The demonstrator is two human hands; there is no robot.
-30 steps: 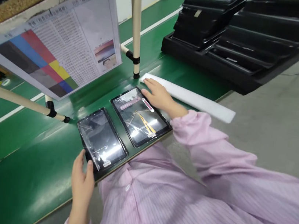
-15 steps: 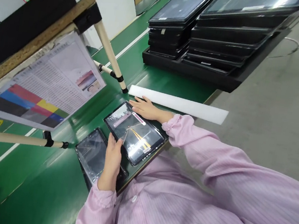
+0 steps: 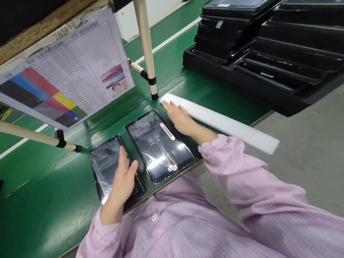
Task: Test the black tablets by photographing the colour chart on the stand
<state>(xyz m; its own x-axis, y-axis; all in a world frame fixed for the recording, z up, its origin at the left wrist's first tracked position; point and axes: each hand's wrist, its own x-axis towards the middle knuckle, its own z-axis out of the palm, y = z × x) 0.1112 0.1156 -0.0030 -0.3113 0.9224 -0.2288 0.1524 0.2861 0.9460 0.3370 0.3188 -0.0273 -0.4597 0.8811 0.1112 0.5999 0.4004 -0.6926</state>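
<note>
Sleeves and shirt: nearest to us, our pink striped shirt (image 3: 207,245) fills the lower right and runs out of the picture, so our arms are only partly seen.
Left hand: our left hand (image 3: 122,182) lies over the dark tablet (image 3: 105,166), fingers loosely spread and the thumb apart; we cannot tell whether the palm presses on the glass or hovers just above it.
Dark tablet: it lies flat at the near edge of the green bench (image 3: 36,204); its screen is dark with glare, and our hand hides its right part.
Lit tablet: just beside it lies the lit tablet (image 3: 160,144), flat, with a pink bar near its far end; what the screen shows is washed out by reflection.
Right hand: our right hand (image 3: 178,117) rests open and flat, fingers together, at the far right corner of the lit tablet, touching or nearly touching its rim; we cannot tell which.
Foam strip: a white foam strip (image 3: 224,123) lies just past that hand, its near end partly behind the fingers.
Chart: a colour test chart (image 3: 65,71) hangs tilted from a frame of pale tubes (image 3: 146,35); its small print is unreadable.
Trays: farthest off, stacked black trays (image 3: 267,44) are cut by the top and right edges.
</note>
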